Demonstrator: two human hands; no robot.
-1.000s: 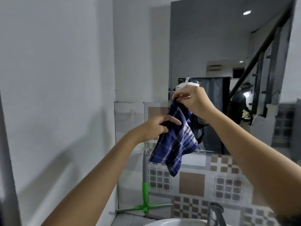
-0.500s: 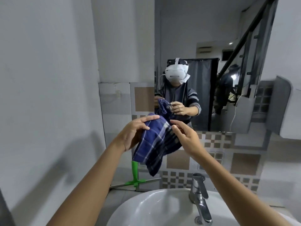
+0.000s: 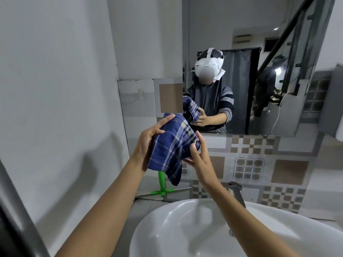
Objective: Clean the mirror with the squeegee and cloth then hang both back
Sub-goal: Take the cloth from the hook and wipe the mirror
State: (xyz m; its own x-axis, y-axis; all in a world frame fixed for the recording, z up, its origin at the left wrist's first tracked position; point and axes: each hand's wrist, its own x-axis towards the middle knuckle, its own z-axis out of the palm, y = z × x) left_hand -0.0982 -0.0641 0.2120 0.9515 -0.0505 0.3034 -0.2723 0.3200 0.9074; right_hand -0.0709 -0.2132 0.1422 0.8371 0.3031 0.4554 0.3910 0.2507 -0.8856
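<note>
A blue plaid cloth (image 3: 172, 147) is bunched between both hands, just below the mirror's lower left corner. My left hand (image 3: 148, 141) grips its left side, fingers over the top edge. My right hand (image 3: 197, 156) holds its right side with thumb and fingers. The mirror (image 3: 259, 43) fills the upper right wall and reflects a person holding the cloth. The green-handled squeegee (image 3: 161, 190) hangs against the tiled wall below the cloth, its blade level just above the counter; the cloth hides its upper handle.
A white basin (image 3: 167, 229) lies below my arms with a metal tap (image 3: 236, 191) behind my right forearm. A small wall hook (image 3: 141, 93) sits on the tile left of the mirror. A plain white wall runs along the left.
Both hands have come down with the cloth from mirror height to below the mirror's bottom edge, gathering it into a bunch. The view has tilted down, showing more of the basin.
</note>
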